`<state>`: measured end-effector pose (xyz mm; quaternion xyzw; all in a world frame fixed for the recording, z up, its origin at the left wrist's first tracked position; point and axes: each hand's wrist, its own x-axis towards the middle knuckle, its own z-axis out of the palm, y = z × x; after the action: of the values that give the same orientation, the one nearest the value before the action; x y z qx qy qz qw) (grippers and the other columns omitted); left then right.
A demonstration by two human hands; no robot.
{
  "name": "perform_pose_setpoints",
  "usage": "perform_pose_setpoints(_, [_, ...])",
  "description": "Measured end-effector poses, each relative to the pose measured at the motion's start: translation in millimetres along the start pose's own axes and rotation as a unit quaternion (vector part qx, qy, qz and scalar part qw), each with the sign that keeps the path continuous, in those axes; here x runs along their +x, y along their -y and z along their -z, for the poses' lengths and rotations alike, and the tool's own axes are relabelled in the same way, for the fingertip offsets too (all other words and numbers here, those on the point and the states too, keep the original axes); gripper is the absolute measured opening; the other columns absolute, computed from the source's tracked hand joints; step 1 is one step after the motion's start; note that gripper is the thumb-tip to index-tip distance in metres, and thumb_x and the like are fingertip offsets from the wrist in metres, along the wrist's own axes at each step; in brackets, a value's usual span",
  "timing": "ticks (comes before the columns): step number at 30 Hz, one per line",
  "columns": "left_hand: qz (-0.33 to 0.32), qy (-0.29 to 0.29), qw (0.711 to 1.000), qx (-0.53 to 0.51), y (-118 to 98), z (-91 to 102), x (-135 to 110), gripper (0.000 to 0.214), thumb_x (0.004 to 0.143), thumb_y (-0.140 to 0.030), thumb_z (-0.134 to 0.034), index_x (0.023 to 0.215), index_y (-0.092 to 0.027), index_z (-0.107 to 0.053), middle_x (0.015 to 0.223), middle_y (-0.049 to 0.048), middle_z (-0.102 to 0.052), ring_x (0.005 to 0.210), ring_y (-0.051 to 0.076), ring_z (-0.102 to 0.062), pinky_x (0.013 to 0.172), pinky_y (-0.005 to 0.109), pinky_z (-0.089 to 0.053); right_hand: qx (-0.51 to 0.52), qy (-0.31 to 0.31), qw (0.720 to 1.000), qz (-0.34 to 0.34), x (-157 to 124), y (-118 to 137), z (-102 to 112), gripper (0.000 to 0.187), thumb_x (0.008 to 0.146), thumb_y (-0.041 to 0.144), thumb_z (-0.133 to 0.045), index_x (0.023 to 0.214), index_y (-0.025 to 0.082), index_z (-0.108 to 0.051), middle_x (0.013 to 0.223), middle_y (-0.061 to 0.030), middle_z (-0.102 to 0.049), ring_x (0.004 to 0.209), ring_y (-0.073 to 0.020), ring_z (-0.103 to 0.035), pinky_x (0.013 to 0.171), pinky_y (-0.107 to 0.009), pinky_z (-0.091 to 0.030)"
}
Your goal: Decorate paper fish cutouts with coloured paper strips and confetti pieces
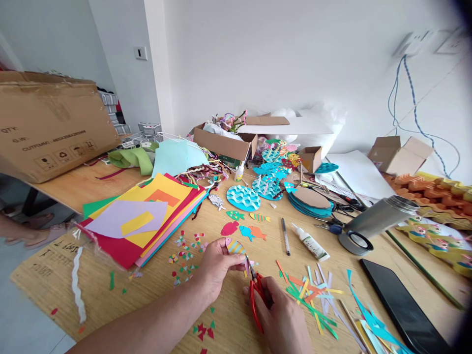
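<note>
My left hand [216, 265] pinches a small striped paper fish [234, 245] just above the wooden table [162, 305]. My right hand [282, 319] grips red-handled scissors [255, 291], whose blades point up at the fish's lower right edge. Finished paper fish [248, 230] in red, blue, orange and green lie just beyond the hands. A black pen [285, 235] and a white glue bottle [310, 242] rest to the right of them. Small paper scraps [186, 255] are scattered left of my left hand.
A stack of coloured paper sheets [147, 216] lies left. Cut paper strips [313, 295] and a black phone [401, 305] lie right. Blue wave discs [243, 197], a metal flask [376, 219], cardboard boxes [224, 142] and a large carton [47, 123] stand further back.
</note>
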<state>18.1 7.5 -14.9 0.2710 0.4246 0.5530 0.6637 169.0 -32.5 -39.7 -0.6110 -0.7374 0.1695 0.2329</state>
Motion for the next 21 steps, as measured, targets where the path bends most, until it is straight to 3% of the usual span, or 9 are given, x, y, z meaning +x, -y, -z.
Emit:
perform_pose_setpoints(11, [0.009,-0.003,1.0,-0.011,-1.2,-0.3,-0.8,0.025,0.053,-0.019,-0.076,0.069,-0.014,-0.057,0.064,0.0007,-0.064,0.06,0.014,-0.062,0.06,0.026,-0.048,0.022,0.023,0.999,-0.017,-0.9,1.3,1.1,0.032,0.087,0.049,-0.045,0.071,0.022,-0.052,0.058,-0.001,-0.063,0.051,-0.0164,-0.059,0.051,-0.023,-0.04])
perform_pose_setpoints(21, [0.004,-0.013,1.0,-0.001,0.8,1.9,1.6,0.028,0.053,-0.021,-0.078,0.071,-0.014,-0.059,0.069,0.0031,-0.067,0.069,0.019,-0.067,0.062,0.026,-0.048,0.024,-0.005,1.0,-0.003,0.1,1.9,0.7,0.03,0.086,0.048,-0.048,0.07,0.022,-0.053,0.057,-0.0011,-0.063,0.05,-0.016,-0.06,0.049,-0.022,-0.04])
